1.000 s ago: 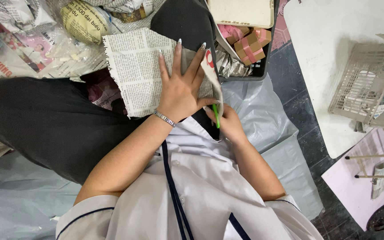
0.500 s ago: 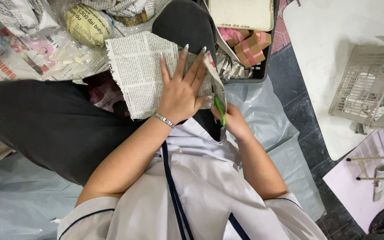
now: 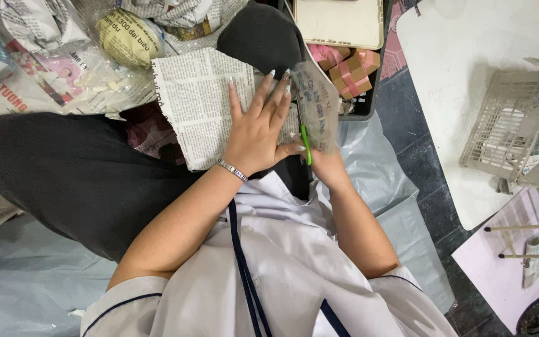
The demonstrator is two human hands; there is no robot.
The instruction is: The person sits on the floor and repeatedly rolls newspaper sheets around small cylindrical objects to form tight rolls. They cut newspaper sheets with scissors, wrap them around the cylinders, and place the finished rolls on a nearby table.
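A newspaper sheet (image 3: 198,106) lies over my knee in black trousers. My left hand (image 3: 258,128), with a bracelet at the wrist, rests flat on the sheet with fingers spread. My right hand (image 3: 324,167) sits just right of it, mostly hidden under the paper, gripping a thin green cutting tool (image 3: 305,143) set against the sheet's right side. A strip of the newspaper (image 3: 316,106) stands up, folded, to the right of the tool.
A black crate (image 3: 364,106) with pink blocks (image 3: 347,62) and a cream board (image 3: 341,22) sits just beyond my hands. Crumpled newspapers (image 3: 63,43) pile at the far left. A grey plastic basket (image 3: 509,134) stands on a white tabletop (image 3: 469,56). A pale plastic sheet (image 3: 38,274) covers the floor.
The green tool has moved up along the sheet's right side, and the strip beside it has lifted. My left hand has shifted slightly toward the tool.
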